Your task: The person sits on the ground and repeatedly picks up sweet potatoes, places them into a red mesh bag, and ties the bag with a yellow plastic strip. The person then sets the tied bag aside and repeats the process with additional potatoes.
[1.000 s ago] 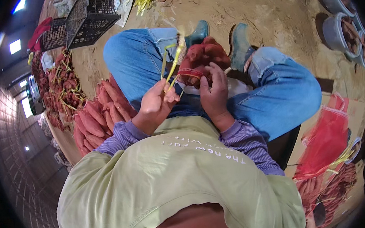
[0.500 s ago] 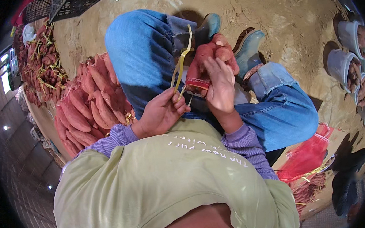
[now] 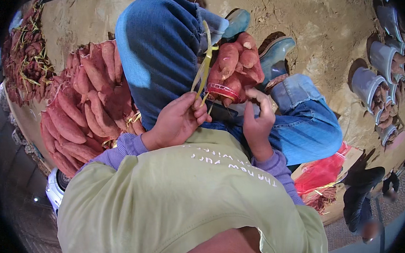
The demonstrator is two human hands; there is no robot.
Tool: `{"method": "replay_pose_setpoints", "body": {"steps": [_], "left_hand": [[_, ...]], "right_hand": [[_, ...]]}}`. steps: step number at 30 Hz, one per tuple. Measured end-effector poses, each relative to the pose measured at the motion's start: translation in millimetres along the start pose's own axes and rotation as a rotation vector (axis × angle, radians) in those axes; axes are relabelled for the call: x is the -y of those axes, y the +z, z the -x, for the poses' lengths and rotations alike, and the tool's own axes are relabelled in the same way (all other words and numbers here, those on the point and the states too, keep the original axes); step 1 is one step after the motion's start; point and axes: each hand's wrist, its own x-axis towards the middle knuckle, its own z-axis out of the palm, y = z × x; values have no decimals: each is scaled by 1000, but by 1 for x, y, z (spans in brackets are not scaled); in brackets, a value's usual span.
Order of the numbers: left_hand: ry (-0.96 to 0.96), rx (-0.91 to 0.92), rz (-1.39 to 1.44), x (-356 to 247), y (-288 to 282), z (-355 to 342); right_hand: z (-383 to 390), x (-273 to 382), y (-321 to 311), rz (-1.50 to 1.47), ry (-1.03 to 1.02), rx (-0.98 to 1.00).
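Observation:
A small red mesh bag of sweet potatoes (image 3: 230,64) lies between my bent legs. Its banded mouth faces toward me. My left hand (image 3: 179,118) is closed, pinching a yellow drawstring (image 3: 202,75) that loops up beside the bag's left side. At the bag's lower right, my right hand (image 3: 259,118) has its thumb and fingers apart, with nothing visible in it. The fingertips are close to the bag's edge; whether they touch it I cannot tell.
Filled red mesh bags of sweet potatoes (image 3: 86,104) are piled at my left, with more bags (image 3: 27,56) behind. White buckets of sweet potatoes (image 3: 367,84) stand at the right. Folded red mesh bags (image 3: 322,172) lie by my right knee. Another person (image 3: 359,200) is at lower right.
My right hand has come off the top of the mesh bag and moved down toward me to its lower right. My left hand still pinches the drawstring. The view has shifted slightly.

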Motion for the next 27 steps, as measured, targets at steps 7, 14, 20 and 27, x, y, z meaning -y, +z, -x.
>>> {"method": "replay_pose_setpoints", "body": {"steps": [7, 14, 20, 27], "left_hand": [[150, 25, -495, 1, 27, 7], [249, 373, -1187, 3, 31, 3], [637, -243, -1120, 8, 20, -1], [840, -233, -1570, 12, 30, -46]], "right_hand": [[4, 44, 7, 131, -368, 292], [-22, 32, 29, 613, -397, 38], [-9, 20, 18, 49, 130, -57], [-12, 9, 4, 422, -400, -49]]}}
